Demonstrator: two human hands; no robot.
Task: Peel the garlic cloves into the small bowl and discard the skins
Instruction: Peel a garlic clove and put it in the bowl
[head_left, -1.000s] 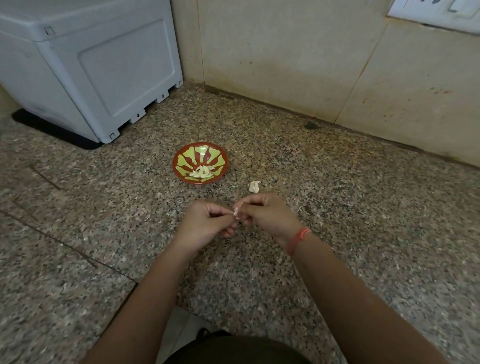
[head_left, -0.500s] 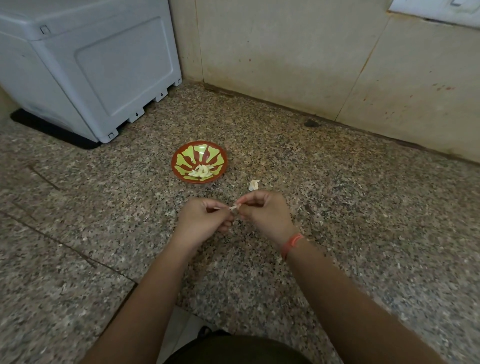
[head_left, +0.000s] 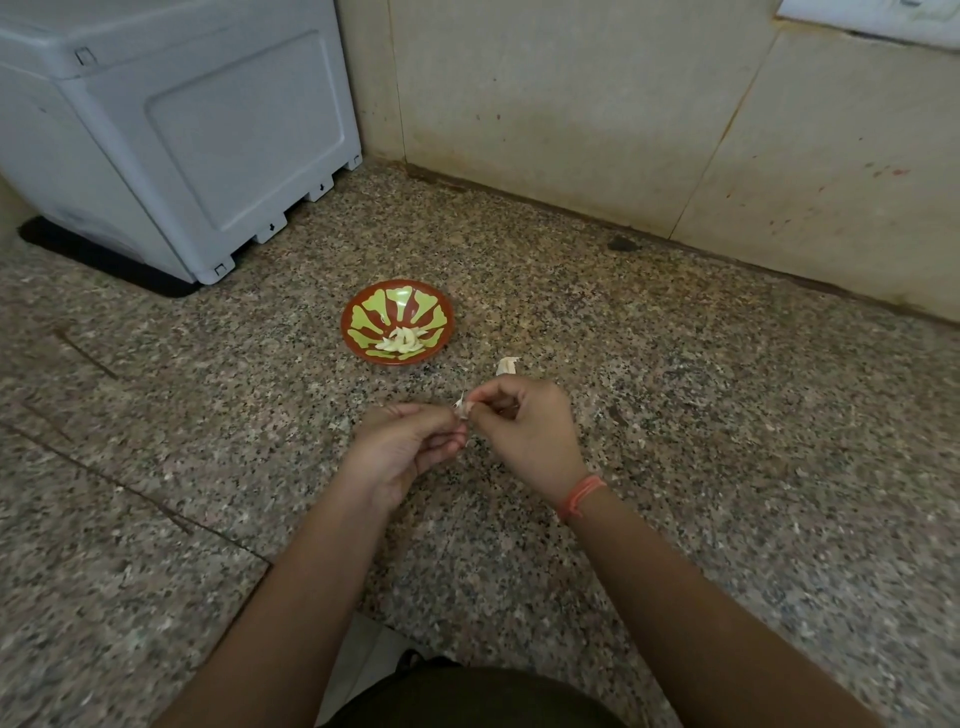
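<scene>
One small bowl, red with a green pattern, is recorded on the speckled granite surface. It stands about midway between the back edge and the front edge, just off the near corner of a grey-white appliance. Peeled cloves are heaped in the near side of the bowl. Several are seen, but they overlap and an exact count cannot be made.

One garlic clove is held above the surface, between the bowl and the front edge. It is pinched from both sides. The left hand is curled, with thumb and fingertips closed on the clove. The right hand is likewise curled, its thumb and forefinger closed on the clove's upper end, where a thin wisp of skin stands up.

One further whitish garlic piece lies on the surface just behind the right hand and to the right of the bowl, apart from both. Whether it is a whole clove or a skin cannot be told.

One orange thread band is noted on the right wrist.

Two small arrow marks are seen on the appliance's lower tabs; any other marking is too small to read. The appliance stands on one black mat at the back left corner. Beige wall tiles are met at the back edge, and part of one white switch plate is visible at the upper right.
</scene>
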